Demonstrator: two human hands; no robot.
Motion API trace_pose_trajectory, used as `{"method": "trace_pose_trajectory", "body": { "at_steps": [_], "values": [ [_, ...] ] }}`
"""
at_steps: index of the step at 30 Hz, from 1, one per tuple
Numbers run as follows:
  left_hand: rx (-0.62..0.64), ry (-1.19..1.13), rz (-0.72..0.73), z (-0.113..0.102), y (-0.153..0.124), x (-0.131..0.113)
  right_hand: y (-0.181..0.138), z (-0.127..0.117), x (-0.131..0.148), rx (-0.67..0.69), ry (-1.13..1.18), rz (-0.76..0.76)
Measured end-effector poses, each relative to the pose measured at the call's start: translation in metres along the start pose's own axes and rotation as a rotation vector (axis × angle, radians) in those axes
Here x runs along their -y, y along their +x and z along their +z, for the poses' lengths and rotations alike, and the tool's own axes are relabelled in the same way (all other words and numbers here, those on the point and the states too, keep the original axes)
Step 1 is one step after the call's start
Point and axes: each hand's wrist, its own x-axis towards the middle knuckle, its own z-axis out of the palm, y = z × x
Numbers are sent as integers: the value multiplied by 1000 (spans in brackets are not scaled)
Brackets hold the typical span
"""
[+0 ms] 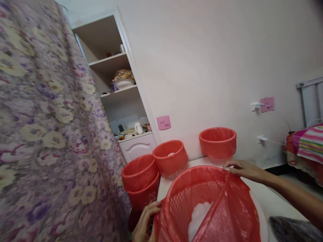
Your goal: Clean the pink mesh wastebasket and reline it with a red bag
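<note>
Here, grips the near-left edge of the large red basket (181, 198) with the left hand (145, 222), fingers curled over the rim and over the thin red bag (232, 208) lining it; hand partly cut off by the picture's lower edge. Pinches the same bag at the far rim with the right hand (238, 168), fingertips pressed together on the plastic, forearm reaching in from the right.

Between the two hands: the basket itself, on the white surface (264, 198), the bag drawn over its mouth in a raised fold, a white wad (199, 215) low inside.

Just beyond the right hand, a smaller lined basket (218, 141) by the wall. Beyond the left hand, another basket (170, 158) with something white in it, and a stacked pair (140, 174) just left of that. Under the right forearm, a dark grey thing (292, 230), too blurred to tell.

Left of the left hand, a flowered curtain (45, 127). Farther off, shelves (118, 94) with a bowl and a white jug, and a pink note (163, 122) on the wall. Well right of the right hand, a bed (310, 144) with striped cloth.
</note>
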Motion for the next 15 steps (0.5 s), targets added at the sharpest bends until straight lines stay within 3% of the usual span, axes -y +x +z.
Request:
{"method": "trace_pose_trajectory", "body": {
  "at_steps": [5, 9, 11, 15],
  "values": [
    [188, 80, 12, 9, 24, -15, -3, -6, 7, 47, -21, -35],
    [334, 120, 24, 15, 39, -11, -5, -9, 12, 143, -100, -47],
    [327, 125, 19, 14, 43, -6, -4, -9, 15, 115, -151, -67],
    [217, 110, 18, 6, 45, -1, 2, -6, 25, -93, -215, -140]
  ]
}}
